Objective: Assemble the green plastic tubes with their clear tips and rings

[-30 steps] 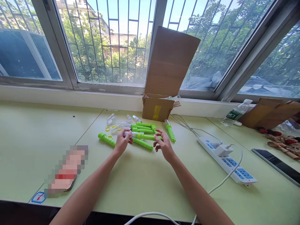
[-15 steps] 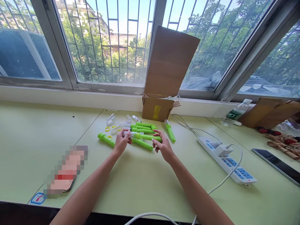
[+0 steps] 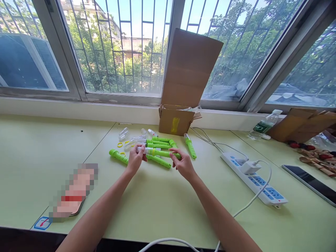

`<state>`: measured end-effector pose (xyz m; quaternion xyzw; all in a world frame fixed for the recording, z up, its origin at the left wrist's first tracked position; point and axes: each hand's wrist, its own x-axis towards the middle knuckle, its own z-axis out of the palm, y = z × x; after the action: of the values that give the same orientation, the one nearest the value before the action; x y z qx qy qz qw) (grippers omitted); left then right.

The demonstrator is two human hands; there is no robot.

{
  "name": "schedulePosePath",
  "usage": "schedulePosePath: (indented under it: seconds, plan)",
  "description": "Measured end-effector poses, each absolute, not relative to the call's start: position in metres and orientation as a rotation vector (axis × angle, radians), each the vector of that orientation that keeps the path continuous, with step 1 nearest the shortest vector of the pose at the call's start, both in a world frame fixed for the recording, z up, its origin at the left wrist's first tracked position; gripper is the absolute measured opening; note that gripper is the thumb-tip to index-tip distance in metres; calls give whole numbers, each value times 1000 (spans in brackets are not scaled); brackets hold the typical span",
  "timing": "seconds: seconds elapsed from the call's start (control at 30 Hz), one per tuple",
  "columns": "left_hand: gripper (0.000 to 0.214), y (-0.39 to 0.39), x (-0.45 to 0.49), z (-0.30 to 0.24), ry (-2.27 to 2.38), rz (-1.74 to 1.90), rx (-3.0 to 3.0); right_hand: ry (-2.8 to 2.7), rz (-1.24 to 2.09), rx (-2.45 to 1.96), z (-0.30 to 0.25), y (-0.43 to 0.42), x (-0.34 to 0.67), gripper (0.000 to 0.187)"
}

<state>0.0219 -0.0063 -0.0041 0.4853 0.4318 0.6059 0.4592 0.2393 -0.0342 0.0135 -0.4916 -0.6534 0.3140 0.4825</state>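
A green plastic stick (image 3: 165, 153) with a yellow ring and a clear ribbed cap lies level between both hands, just above the table. My left hand (image 3: 135, 160) is closed round its clear cap end. At the other end, my right hand (image 3: 183, 162) pinches the green shaft between thumb and fingers. Beneath and behind it are more green sticks (image 3: 160, 161), some overlapping. One green stick (image 3: 118, 156) lies by my left hand, and a capped green stick (image 3: 190, 147) rests to the right. Clear caps (image 3: 124, 133) and small yellow rings (image 3: 120, 144) are scattered behind my left hand.
An open cardboard box (image 3: 173, 120) stands by the window. To the right are a white power strip (image 3: 253, 178) with cables, a water bottle (image 3: 265, 125) and a dark-screened phone (image 3: 308, 183). A blurred-out phone (image 3: 75, 192) lies at the left.
The right fingers have closed in on the green end of the stick, where they were more spread before. The left hand keeps its hold on the clear cap.
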Motion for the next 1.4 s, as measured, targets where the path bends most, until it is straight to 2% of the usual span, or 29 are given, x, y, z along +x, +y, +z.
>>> schedulePosePath:
  seconds: [0.17,0.4,0.7,0.87,1.03,1.27,1.4]
  plan:
    - [37,-8,22,-2,1100,1505,1178,-1834,495,-1121,16,-37,238,31]
    - [37,-6,22,-4,1064,1513,1176,-1968,290,-1181,17,-37,243,31]
    - [37,-9,23,3,986,1458,1207,-1774,848,-1255,21,-33,250,44]
    - [44,-9,22,7,964,1470,1058,-1825,493,-1204,18,-35,245,38]
    - [46,-7,20,0,1153,1335,1065,-1987,182,-1168,13,-39,240,32]
    - [38,-3,18,-6,1130,1373,1149,-2010,123,-1178,13,-39,243,30]
    - [37,-3,19,-4,1053,1389,1188,-1987,199,-1206,18,-41,242,30]
